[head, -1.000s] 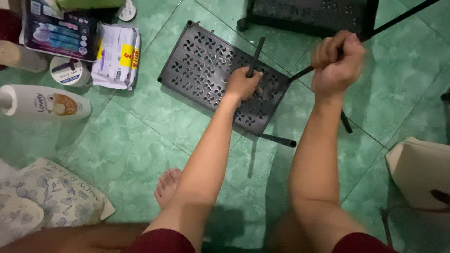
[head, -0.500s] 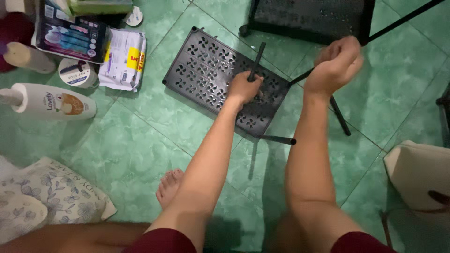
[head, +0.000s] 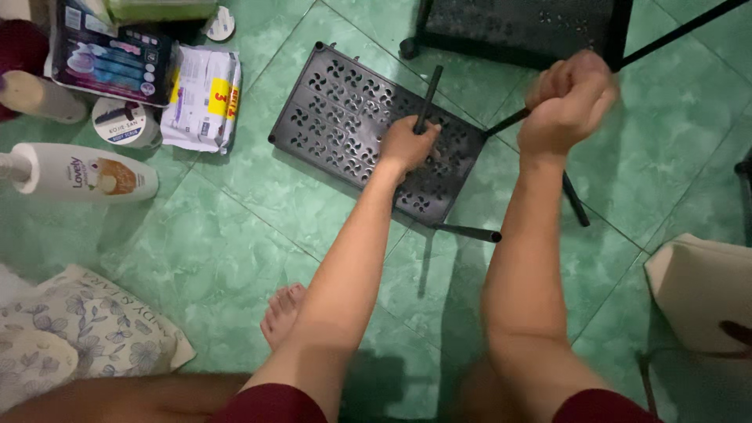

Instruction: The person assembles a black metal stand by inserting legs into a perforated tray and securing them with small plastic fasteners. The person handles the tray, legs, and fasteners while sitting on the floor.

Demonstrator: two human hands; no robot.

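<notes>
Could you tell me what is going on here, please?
A person is crouched over a green tiled floor, working on a black perforated metal shelf panel. The left hand grips a short black rod standing up from the panel, while the right hand is closed in a fist around a long thin black rod raised above the floor. A second black perforated panel lies beyond, and bottles and packets sit to the left.

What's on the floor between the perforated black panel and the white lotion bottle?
Nothing but bare green tile between the panel and the bottle, as the head view shows.
</notes>
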